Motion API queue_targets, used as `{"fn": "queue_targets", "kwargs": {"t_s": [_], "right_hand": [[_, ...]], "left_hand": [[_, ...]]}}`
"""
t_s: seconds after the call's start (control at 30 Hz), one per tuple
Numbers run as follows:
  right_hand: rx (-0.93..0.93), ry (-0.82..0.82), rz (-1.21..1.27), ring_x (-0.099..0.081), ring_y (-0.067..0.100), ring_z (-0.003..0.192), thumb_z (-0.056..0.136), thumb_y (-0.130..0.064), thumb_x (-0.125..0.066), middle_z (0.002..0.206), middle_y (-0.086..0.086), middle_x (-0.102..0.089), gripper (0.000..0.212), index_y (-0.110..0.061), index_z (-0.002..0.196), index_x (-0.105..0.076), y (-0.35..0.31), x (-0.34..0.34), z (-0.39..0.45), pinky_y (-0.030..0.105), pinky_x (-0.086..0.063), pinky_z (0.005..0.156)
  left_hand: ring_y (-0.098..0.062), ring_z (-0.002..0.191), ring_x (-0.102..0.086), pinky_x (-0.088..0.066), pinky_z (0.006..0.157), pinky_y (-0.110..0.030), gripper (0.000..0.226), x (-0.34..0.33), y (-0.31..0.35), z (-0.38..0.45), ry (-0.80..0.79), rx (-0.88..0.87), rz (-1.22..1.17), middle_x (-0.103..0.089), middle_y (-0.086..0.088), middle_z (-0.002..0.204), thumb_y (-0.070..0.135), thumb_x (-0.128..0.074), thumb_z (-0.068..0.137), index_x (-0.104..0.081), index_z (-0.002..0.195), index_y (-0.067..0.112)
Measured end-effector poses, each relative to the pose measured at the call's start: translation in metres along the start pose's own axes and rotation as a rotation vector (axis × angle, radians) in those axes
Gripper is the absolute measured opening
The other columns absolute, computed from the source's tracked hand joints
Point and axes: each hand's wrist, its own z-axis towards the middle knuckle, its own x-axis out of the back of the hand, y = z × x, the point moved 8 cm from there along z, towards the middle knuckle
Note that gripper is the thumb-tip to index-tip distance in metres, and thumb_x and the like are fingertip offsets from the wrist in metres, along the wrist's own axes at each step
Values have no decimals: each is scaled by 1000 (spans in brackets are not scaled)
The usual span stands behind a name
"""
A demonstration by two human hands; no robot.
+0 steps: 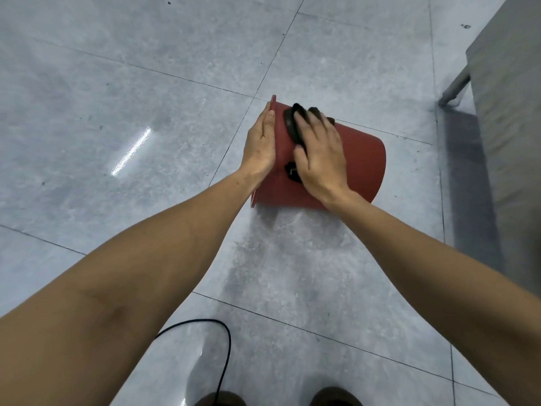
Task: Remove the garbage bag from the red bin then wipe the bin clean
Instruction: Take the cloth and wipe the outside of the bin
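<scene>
Bin: red bin (360, 159) lies on its side on the tiled floor (117, 112).
Left hand (260, 145): flat against the rim.
Right hand (319, 153): presses a black cloth (292, 124) on the bin's wall.

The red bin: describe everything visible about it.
The red bin lies on its side on the grey tiled floor, its flared rim to the left and its closed base to the right. It looks like smooth, matte plastic. The left hand rests flat against the rim end. The right hand presses a dark cloth onto its upper wall. No garbage bag shows on it.
</scene>
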Motion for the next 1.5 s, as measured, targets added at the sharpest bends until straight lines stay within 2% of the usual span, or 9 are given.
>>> {"fn": "queue_targets", "kwargs": {"t_s": [0.17,0.33,0.57,0.7,0.97,1.03,1.13,1.3,1.5], "right_hand": [[357,-18,-178,-14,33,150,90,-17,-51,160,7,-26,65,-12,152,-31,-3,-8,-48,52,-17,120],[439,8,-271,-20,35,149,89,-10,-57,158,9,-30,65,-11,150,-35,32,0,-78,53,-23,119],[42,35,-98,-15,26,150,85,1,-48,161,3,-25,72,-17,153,-30,90,32,-86,47,-25,119],[-145,29,23,-14,21,150,88,0,-45,162,-4,-22,71,-23,153,-28,107,40,-85,36,-28,117],[-274,80,205,-37,15,138,88,-3,-45,157,-7,-31,62,-23,147,-42,104,44,-81,27,-34,109],[-325,111,259,-44,14,132,88,-5,-45,153,-7,-35,60,-23,145,-43,107,47,-80,26,-39,104],[-411,155,295,-48,16,127,87,-8,-46,149,-4,-39,57,-22,142,-44,115,51,-82,26,-39,99],[-533,202,321,-49,18,124,90,-11,-46,144,-2,-43,51,-22,139,-45,133,58,-90,25,-36,94],[-602,218,365,-49,18,121,90,-12,-46,141,-1,-46,48,-22,137,-47,144,62,-99,25,-35,92]], "left_hand": [[-11,133,-46,-32,115,-26,45,2,-1,-3,-27,18,26,-50,2,146,34,-26,106,-41,147,24],[-11,142,-36,-27,120,-32,46,2,2,-4,-57,25,25,-40,3,153,37,-25,106,-38,149,24],[-9,143,-32,-24,117,-19,51,7,0,-7,-55,44,32,-36,4,156,35,-41,103,-33,151,20],[-15,131,-51,-41,111,-33,63,13,1,-10,-76,37,47,-49,-2,146,22,-60,95,-32,151,20],[-23,120,-60,-44,109,-35,66,23,38,-6,-75,-130,221,-59,-1,134,13,-62,92,-32,151,17],[-15,130,-53,-39,113,-32,67,18,54,-6,-103,-205,290,-52,0,144,16,-64,91,-34,151,17],[-9,124,-58,-43,109,-34,68,5,74,-10,-166,-288,406,-60,4,136,21,-67,88,-37,149,28],[-29,113,-63,-50,96,-45,68,-24,83,-29,-236,-455,884,-70,3,119,35,-62,89,-27,144,53],[-35,90,-66,-45,68,-39,61,-44,65,-50,-326,-627,1180,-71,-7,100,37,-52,96,-21,146,52]]}}
